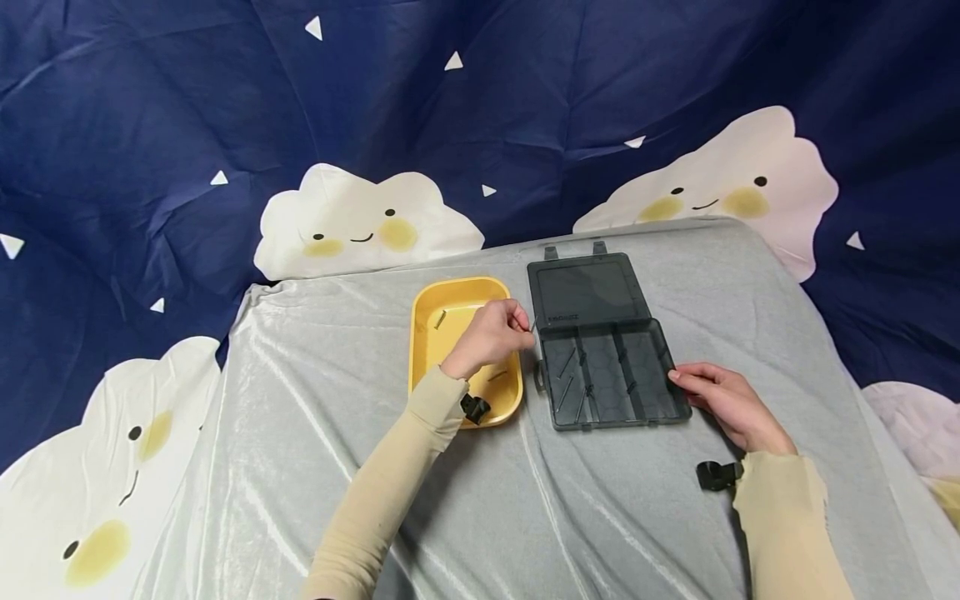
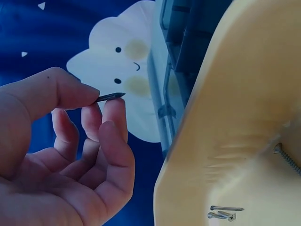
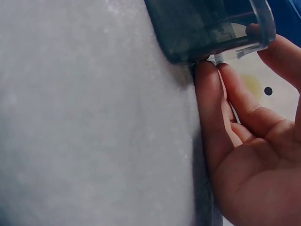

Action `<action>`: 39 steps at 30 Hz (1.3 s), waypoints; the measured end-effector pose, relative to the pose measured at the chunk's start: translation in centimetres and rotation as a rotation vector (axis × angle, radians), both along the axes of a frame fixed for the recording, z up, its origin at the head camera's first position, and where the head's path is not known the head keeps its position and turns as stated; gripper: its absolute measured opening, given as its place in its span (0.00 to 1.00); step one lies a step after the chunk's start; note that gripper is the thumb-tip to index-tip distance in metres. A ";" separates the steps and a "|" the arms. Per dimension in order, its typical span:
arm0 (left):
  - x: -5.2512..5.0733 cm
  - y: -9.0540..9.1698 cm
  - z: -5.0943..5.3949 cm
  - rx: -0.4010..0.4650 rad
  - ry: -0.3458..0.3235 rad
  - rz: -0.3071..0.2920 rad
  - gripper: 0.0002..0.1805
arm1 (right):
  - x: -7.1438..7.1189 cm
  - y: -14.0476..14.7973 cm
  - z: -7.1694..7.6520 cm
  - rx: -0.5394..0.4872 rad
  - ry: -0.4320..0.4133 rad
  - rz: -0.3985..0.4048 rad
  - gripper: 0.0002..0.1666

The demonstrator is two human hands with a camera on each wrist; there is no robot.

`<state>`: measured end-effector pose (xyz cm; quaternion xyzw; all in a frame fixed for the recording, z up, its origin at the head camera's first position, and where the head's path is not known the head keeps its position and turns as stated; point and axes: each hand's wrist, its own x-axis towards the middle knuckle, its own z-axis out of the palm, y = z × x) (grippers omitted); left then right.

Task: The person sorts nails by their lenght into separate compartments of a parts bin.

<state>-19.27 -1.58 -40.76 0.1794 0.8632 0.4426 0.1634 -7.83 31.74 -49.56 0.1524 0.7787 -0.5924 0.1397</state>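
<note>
Over the right rim of a yellow tray (image 1: 415, 333), my left hand (image 1: 489, 335) pinches a dark nail (image 2: 111, 97) between thumb and fingertip, its point sticking out. My right hand (image 1: 723, 400) grips the right wall of an open dark, see-through compartment box (image 1: 660, 350), thumb at the rim and fingers against the outside and underside, as the right wrist view shows. A couple of thin nails (image 1: 565, 393) lie in the box's left compartment. Inside the tray, the left wrist view shows a screw (image 2: 289, 160), a nail (image 2: 227, 208) and more small fasteners (image 2: 221, 215).
The box's lid (image 1: 588, 287) lies folded back away from me, with two latches at its far edge. A wrinkled grey cloth (image 1: 300, 433) covers the table. Behind it hangs a dark blue curtain (image 1: 525, 100) with clouds.
</note>
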 end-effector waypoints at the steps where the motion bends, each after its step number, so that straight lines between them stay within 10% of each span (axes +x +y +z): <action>1: 0.0 0.0 0.0 0.004 0.003 0.000 0.06 | 0.0 0.0 0.0 -0.001 0.000 0.000 0.18; 15: 0.5 1.1 -0.4 0.109 -0.049 0.020 0.07 | 0.0 0.1 -0.3 0.001 -0.001 -0.001 0.14; 39: 2.0 3.6 -1.8 0.046 -0.156 0.041 0.08 | -0.1 0.1 -0.4 0.016 -0.017 0.002 0.27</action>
